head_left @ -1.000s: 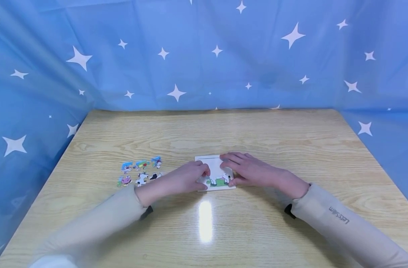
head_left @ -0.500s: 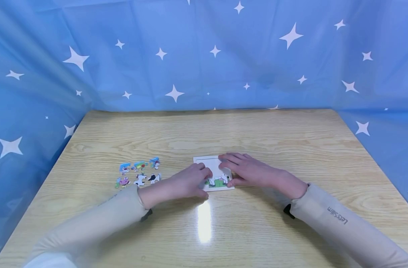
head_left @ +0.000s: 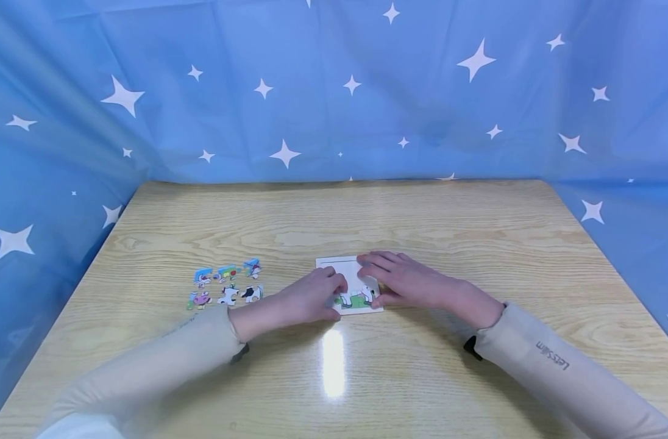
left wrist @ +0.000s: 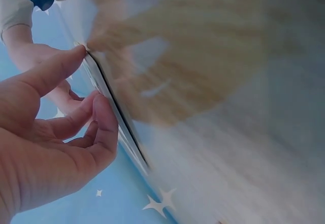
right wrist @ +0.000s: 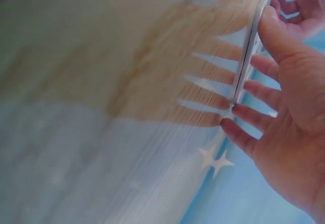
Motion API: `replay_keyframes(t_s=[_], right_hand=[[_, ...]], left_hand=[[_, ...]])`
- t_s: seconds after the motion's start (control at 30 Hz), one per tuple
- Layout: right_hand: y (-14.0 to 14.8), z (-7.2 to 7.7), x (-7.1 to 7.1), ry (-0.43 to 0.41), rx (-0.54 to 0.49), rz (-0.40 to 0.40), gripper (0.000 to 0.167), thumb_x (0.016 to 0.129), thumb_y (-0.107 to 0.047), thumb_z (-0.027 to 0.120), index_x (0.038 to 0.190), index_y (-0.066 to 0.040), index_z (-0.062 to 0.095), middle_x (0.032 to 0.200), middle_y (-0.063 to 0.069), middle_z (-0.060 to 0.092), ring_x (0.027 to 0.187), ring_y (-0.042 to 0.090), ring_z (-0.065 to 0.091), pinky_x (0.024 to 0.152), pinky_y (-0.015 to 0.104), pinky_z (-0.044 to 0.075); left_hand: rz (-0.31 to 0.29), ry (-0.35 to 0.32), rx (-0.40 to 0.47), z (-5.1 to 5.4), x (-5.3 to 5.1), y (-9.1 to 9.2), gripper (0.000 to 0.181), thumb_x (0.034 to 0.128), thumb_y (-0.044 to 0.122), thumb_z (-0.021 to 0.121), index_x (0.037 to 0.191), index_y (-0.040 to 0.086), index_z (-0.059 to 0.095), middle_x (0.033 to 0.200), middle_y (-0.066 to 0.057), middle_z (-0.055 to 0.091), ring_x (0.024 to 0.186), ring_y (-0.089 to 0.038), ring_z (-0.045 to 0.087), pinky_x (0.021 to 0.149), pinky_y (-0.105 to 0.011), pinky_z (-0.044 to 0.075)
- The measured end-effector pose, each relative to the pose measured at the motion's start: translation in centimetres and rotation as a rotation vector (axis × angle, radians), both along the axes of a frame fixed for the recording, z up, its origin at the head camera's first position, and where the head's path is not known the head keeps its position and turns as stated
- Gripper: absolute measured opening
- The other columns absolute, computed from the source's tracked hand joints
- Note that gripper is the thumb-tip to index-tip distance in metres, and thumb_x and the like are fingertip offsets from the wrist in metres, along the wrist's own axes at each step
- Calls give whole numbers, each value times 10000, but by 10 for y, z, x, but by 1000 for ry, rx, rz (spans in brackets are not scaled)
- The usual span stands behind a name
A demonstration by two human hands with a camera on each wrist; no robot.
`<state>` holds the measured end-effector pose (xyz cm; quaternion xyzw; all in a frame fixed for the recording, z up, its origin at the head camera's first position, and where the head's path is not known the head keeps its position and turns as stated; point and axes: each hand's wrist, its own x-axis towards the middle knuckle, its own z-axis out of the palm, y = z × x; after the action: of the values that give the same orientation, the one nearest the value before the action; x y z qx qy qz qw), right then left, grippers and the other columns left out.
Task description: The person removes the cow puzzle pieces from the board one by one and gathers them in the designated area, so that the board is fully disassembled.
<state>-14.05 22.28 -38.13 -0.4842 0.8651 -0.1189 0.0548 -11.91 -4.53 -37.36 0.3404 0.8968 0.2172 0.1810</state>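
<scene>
A white puzzle tray [head_left: 339,263] lies flat on the table in the head view, with cow-leg and grass pieces [head_left: 361,297] along its near side. My left hand [head_left: 308,297] is over the tray's near left part, index finger bent; it hides what lies beneath. In the left wrist view, its thumb [left wrist: 71,59] touches the tray's edge and the fingers bend toward the tray; whether they pinch a piece is hidden. My right hand [head_left: 411,279] rests at the tray's right side. In the right wrist view, its extended, spread fingers [right wrist: 261,94] lie along the tray edge.
Several loose puzzle pieces [head_left: 228,296] lie in two rows left of the tray, close to the left forearm. A bright light reflection [head_left: 334,363] shows on the wooden table [head_left: 449,219]. A blue star-patterned curtain [head_left: 323,110] surrounds the table's back and sides.
The left hand has shifted slightly right over the tray since the first frame and is nearly still since the second. The right hand stays at the tray's right side. The head view has shifted slightly.
</scene>
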Motion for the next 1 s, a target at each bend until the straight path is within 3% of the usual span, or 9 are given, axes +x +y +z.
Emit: replay_keyframes(t_s=[0.27,0.6,0.8,0.97,1.0], right_hand=[[0,-1,1,-11,9,-15,507,1033,-299,791,1416,-48,574,1609,240,522,1469,480,496,1076,705,498],[-1,-2,1,4,-5,-8,486,1030,-302,795,1395,-60,584,1595,233,532,1456,473,508,1067,697,505],[-1,-1,1,-17,-14,-16,492,1029,-297,797,1400,-51,588,1605,232,526,1460,472,505,1068,705,502],[-1,-2,1,-17,-25,-18,491,1022,-288,803,1393,-45,592,1600,233,530,1457,472,508,1068,703,501],[-1,-3,1,-16,-26,-18,491,1022,-288,804,1392,-45,592,1598,232,532,1456,470,509,1067,701,502]], left_hand=[[25,-69,23,1,-7,4,392,867,54,938,1155,-20,682,1036,-50,602,931,-151,540,904,-257,496],[71,-92,35,3,-6,7,404,822,8,952,1085,20,646,993,-33,570,940,-157,504,925,-279,475],[66,-91,65,3,-5,6,434,809,-30,941,1039,72,587,987,-30,549,932,-165,490,903,-293,469],[41,-120,151,3,-3,4,403,833,-95,862,1007,76,541,896,-24,545,842,-156,494,790,-269,448],[22,-96,170,-7,-7,3,376,854,-70,841,1020,87,542,872,-13,536,812,-153,489,755,-266,436]])
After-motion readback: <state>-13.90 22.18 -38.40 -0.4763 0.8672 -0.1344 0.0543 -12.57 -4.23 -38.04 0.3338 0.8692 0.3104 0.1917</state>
